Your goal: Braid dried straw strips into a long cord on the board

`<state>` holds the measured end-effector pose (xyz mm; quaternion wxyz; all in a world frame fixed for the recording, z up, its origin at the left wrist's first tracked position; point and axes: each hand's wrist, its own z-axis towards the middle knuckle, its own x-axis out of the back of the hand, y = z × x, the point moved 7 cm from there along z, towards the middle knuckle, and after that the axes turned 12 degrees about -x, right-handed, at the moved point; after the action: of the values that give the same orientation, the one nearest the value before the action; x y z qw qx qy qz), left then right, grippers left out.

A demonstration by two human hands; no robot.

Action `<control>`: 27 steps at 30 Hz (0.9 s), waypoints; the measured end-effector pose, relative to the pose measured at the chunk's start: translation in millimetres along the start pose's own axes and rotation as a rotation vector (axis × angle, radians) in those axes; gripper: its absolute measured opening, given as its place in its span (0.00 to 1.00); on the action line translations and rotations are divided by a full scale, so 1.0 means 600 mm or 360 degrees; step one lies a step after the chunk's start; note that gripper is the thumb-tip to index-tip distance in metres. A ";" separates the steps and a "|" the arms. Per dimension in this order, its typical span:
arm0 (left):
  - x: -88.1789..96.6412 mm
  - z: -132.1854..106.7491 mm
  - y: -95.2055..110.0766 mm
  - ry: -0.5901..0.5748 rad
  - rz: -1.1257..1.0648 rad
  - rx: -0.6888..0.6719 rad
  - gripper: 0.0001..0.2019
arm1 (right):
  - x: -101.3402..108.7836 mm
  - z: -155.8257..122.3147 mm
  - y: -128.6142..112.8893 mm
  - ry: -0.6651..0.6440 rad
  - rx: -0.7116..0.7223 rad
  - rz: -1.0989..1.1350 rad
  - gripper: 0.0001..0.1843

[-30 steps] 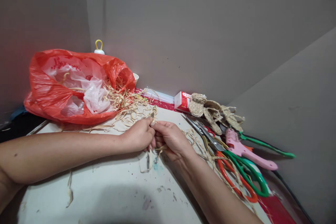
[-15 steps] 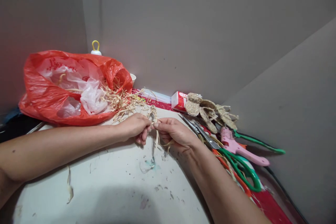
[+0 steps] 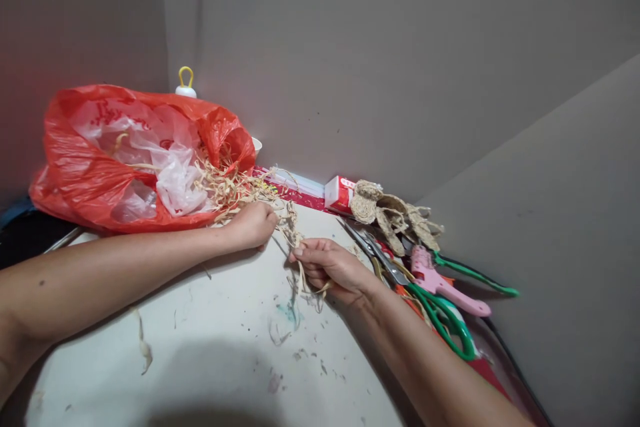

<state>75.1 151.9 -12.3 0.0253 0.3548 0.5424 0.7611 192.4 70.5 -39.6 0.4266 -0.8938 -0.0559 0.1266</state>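
A braid of pale dried raffia (image 3: 291, 217) hangs over the table, its loose ends trailing downward. My right hand (image 3: 333, 263) pinches it between thumb and fingertips, just below the plaited part. Left of the braid, my left hand (image 3: 253, 223) is closed in a fist, with a thin strand running from it toward the braid. Its fingertips are mostly hidden behind the back of the hand. Behind my left hand, a tangle of loose raffia strands (image 3: 225, 190) spills from a red plastic bag (image 3: 85, 177).
Along the right edge lie scissors with green handles (image 3: 455, 327), a pink glue gun (image 3: 440, 283) and several woven raffia pieces (image 3: 367, 203). A red and white box (image 3: 340, 193) stands by the wall. One stray strand (image 3: 143, 347) lies on the white table (image 3: 215, 333).
My left hand has drawn away from the braid to the left and slightly up. My right hand keeps its pinch, a little lower. The view has shifted slightly.
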 end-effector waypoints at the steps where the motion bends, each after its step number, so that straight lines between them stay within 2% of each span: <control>1: 0.007 0.003 0.001 0.0039 0.0021 -0.0017 0.15 | 0.005 -0.006 0.003 0.0013 0.0016 0.0020 0.12; 3: 0.022 0.004 0.009 0.0133 0.0058 -0.0028 0.12 | 0.015 -0.015 0.008 0.0035 0.0058 0.0063 0.13; 5: 0.043 -0.003 0.037 0.0332 0.0121 -0.0163 0.08 | 0.022 -0.020 0.010 0.0049 0.0102 0.0100 0.14; 7: 0.056 -0.024 0.087 0.0554 0.0211 -0.0487 0.06 | 0.026 -0.021 0.011 0.0044 0.0129 0.0118 0.13; 8: 0.051 -0.037 0.112 0.0583 0.0251 -0.0675 0.07 | 0.026 -0.021 0.011 0.0036 0.0133 0.0119 0.13; 9: 0.041 -0.049 0.131 0.0555 0.0271 -0.0807 0.08 | 0.026 -0.020 0.010 0.0026 0.0137 0.0116 0.12; 11: 0.009 -0.063 0.144 0.0390 0.0254 -0.0870 0.09 | 0.025 -0.019 0.009 0.0011 0.0147 0.0107 0.12; 13: -0.022 -0.063 0.129 0.0208 0.0241 -0.0751 0.11 | 0.024 -0.018 0.006 0.0005 0.0163 0.0095 0.13; 16: -0.057 -0.046 0.086 -0.0049 0.0135 -0.0470 0.10 | 0.021 -0.016 0.003 -0.0007 0.0185 0.0057 0.13; 19: -0.070 -0.030 0.063 -0.0189 0.0004 -0.0379 0.11 | 0.018 -0.016 0.000 -0.0006 0.0203 0.0005 0.14; 24: -0.081 -0.022 0.050 -0.0369 -0.0219 -0.0300 0.14 | 0.020 -0.020 -0.001 0.0042 0.0196 -0.0144 0.14; 27: -0.086 -0.023 0.047 -0.0470 -0.0232 -0.0273 0.14 | 0.025 -0.023 -0.001 0.0104 0.0206 -0.0278 0.15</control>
<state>115.5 107.1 -17.4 0.1900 0.4190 0.4903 0.7403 210.5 63.7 -33.6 0.4945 -0.8597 -0.1113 0.0631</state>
